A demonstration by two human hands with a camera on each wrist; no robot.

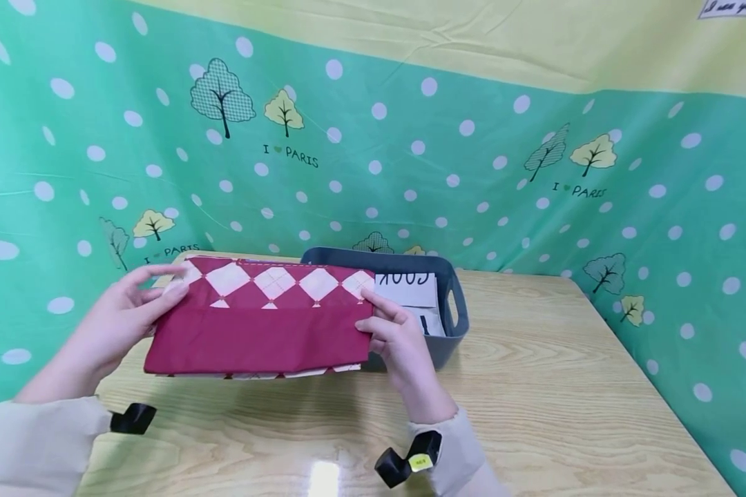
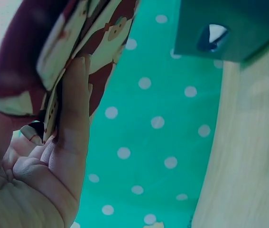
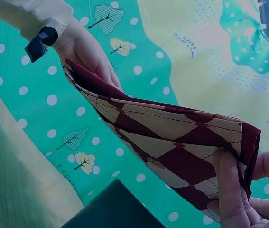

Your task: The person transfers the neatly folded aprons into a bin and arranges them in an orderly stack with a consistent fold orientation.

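Observation:
A folded maroon cloth (image 1: 257,338) with a band of white diamonds is held up above the table between both hands. My left hand (image 1: 121,314) pinches its left end, thumb on the near face and fingers behind. At the opposite end, my right hand (image 1: 399,338) grips the edge. In the left wrist view, the left hand (image 2: 39,180) has the cloth's layers (image 2: 23,52) between thumb and fingers. The right wrist view shows the diamond-patterned side of the cloth (image 3: 181,161), with the right hand (image 3: 234,199) holding its corner. Several layers are stacked in the fold.
Behind the cloth stands a dark grey basket (image 1: 450,345) with a handle hole, partly hidden. Inside lies a white item (image 1: 410,293) with upside-down "COOK" lettering. The wooden table (image 1: 553,386) extends right, up to a green dotted curtain (image 1: 373,200).

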